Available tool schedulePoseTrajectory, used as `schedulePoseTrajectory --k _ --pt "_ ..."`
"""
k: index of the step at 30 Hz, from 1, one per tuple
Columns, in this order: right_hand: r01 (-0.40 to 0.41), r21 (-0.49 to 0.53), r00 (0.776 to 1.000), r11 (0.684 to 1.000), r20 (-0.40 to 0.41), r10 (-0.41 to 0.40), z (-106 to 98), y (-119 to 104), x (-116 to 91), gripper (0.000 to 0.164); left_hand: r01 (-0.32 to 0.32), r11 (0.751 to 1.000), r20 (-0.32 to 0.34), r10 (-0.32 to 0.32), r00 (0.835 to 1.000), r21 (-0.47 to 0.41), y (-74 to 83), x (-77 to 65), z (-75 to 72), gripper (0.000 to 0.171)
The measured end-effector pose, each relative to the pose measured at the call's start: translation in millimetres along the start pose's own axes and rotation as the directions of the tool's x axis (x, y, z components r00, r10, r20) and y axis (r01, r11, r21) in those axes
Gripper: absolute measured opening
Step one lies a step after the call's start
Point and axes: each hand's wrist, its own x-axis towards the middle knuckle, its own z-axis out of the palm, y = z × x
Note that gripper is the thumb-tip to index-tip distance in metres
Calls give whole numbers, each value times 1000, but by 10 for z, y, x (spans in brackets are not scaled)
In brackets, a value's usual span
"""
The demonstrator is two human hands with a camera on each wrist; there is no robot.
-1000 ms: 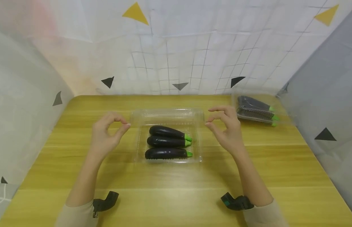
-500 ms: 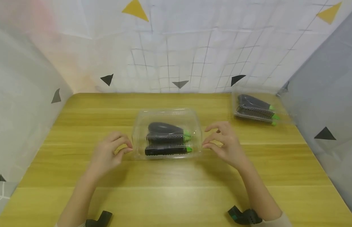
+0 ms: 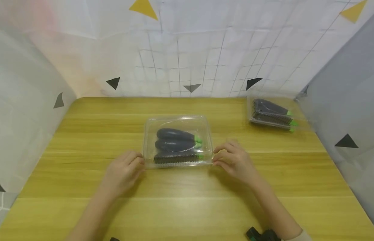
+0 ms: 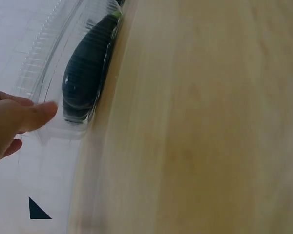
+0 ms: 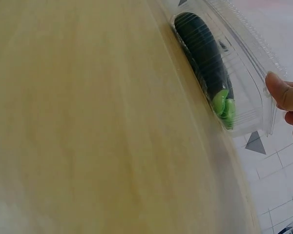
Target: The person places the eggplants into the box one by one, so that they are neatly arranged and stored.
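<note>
A clear plastic clamshell box (image 3: 149, 134) sits mid-table with its hinged lid (image 5: 251, 68) lowered over three dark eggplants (image 3: 175, 134) with green stem ends. In the head view my left hand (image 3: 124, 172) is at the box's near left corner, and my right hand (image 3: 234, 163) at the near right one. The left wrist view has the left thumb and fingers pinching the lid's edge beside an eggplant (image 4: 85, 68). On the other side, the right thumb and fingers pinch the lid's rim, seen in the right wrist view. A slight gap under the lid appears in both wrist views.
At the back right of the wooden table (image 3: 181, 207) stands a second clear box (image 3: 250, 110) holding several eggplants (image 3: 271, 107). White sheeting (image 3: 93, 60) with grid lines and triangle marks walls the table at the back and sides.
Both hands have come down and toward the person, swinging the lid from its raised position over the eggplants. The second box has stayed put.
</note>
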Motion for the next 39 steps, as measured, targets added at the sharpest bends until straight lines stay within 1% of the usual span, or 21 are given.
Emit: schedulePoseTrajectory --k 2,3,6,9,13,17,20,22,24,25,26,28,31,32,35,37,39 --pt "-13 -5 1000 1000 4 13 16 -3 -10 16 -30 999 -37 31 999 33 7 -1 30 10" --pt "-22 -7 1000 1000 8 22 19 -6 -13 16 -38 998 -56 40 998 42 12 -1 41 9" --pt "-43 -18 999 999 17 43 23 -11 -13 17 -45 996 -93 51 994 73 31 6 56 20" --pt "-38 -24 999 999 13 38 28 -7 -11 18 -41 996 -106 50 993 79 44 14 63 22" --pt "-15 -32 1000 999 -2 15 35 3 -3 20 -33 996 -107 42 993 82 56 22 59 14" --pt "-47 -29 999 998 14 47 31 -5 -5 21 -19 996 -103 27 994 84 56 23 56 11" --pt "-76 -28 996 997 34 77 25 -20 -4 20 0 998 -128 8 992 64 50 15 60 1" --pt "-85 -31 995 996 39 87 23 -30 1 20 17 999 -143 -10 990 48 46 3 63 8" --pt "-89 -34 995 996 40 90 22 -40 7 21 35 999 -163 -28 986 36 39 -9 68 10" --pt "-88 -37 995 995 37 89 23 -40 8 22 46 998 -163 -40 986 38 36 -12 66 9" --pt "-85 -39 996 996 33 86 23 -43 11 23 54 998 -166 -47 985 39 31 -15 66 12" --pt "-69 -42 997 997 18 69 21 -46 21 25 67 997 -176 -61 982 27 24 -17 66 27" --pt "-45 -34 999 998 -2 45 22 -46 32 26 100 995 -190 -99 977 -5 24 -6 55 47" --pt "-41 -27 999 999 -7 40 21 -46 37 26 112 993 -199 -115 973 -27 28 2 53 51" --pt "-35 -9 999 999 -17 34 24 -34 43 25 174 981 -218 -188 958 -83 47 32 50 55" --pt "-35 1 999 999 -20 35 26 -26 48 25 213 967 -233 -240 942 -138 58 58 54 55" --pt "-37 8 999 999 -23 37 28 -18 49 24 241 951 -241 -284 928 -191 60 87 64 50"
